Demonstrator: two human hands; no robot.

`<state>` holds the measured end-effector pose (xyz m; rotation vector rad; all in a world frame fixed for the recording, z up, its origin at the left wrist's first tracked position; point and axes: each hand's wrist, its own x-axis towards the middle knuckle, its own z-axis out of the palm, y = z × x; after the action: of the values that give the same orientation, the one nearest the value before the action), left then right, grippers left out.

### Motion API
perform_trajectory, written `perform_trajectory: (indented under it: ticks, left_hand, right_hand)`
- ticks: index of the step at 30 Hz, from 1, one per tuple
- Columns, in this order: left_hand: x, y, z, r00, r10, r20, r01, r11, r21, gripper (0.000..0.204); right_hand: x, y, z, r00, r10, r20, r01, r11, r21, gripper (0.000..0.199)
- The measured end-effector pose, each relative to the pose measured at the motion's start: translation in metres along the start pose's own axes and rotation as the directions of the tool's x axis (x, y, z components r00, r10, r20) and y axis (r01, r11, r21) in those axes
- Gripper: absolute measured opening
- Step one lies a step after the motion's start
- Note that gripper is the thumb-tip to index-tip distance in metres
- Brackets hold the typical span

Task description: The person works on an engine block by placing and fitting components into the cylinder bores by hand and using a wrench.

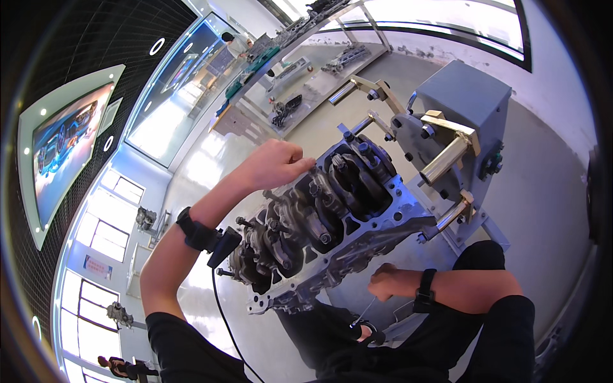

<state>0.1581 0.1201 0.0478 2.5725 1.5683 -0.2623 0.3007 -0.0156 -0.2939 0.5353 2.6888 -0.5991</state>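
An engine block (332,242) with its crankshaft (313,214) exposed hangs tilted in front of me, the bearing caps and bolts facing up. My left hand (276,166) is over the block's far side, fingers curled and thumb reaching to the block's edge beside a bearing cap; what is inside the fingers, if anything, is hidden. My right hand (383,283) is closed in a fist at the near side, below the block's edge. A thin metal rod (364,311) sticks out of that fist, pointing down toward the floor; its other end is hidden in the hand.
A grey engine stand (460,96) with brass-coloured arms (447,159) carries the block on the right. Behind stands a metal shelf (377,54) with engine parts. A black cable (220,306) hangs from my left wrist device (223,246). Other people are far off.
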Motion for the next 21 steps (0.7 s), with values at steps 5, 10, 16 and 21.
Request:
perform_trajectory:
  ticks: [5, 10, 16, 21]
  left_hand:
    - [0.000, -0.012, 0.008, 0.988, 0.133, -0.074, -0.130, 0.990, 0.044, 0.041]
    - [-0.003, -0.005, 0.010, 0.986, 0.100, -0.132, -0.106, 0.994, -0.035, 0.043]
    - [-0.002, -0.007, 0.011, 0.984, 0.119, -0.132, -0.117, 0.993, 0.023, 0.045]
    - [-0.003, -0.009, 0.016, 0.970, 0.153, -0.191, -0.171, 0.982, -0.084, 0.045]
  right_hand:
    - [-0.001, -0.003, -0.007, 1.000, 0.006, 0.029, -0.006, 1.000, -0.002, 0.028]
    - [-0.001, -0.001, -0.007, 1.000, 0.002, 0.026, -0.002, 1.000, -0.014, 0.029]
    - [0.000, -0.004, -0.006, 0.999, 0.034, 0.041, -0.032, 0.999, -0.037, 0.028]
    - [0.006, -0.002, 0.001, 0.999, 0.017, 0.033, -0.016, 0.999, -0.032, 0.028]
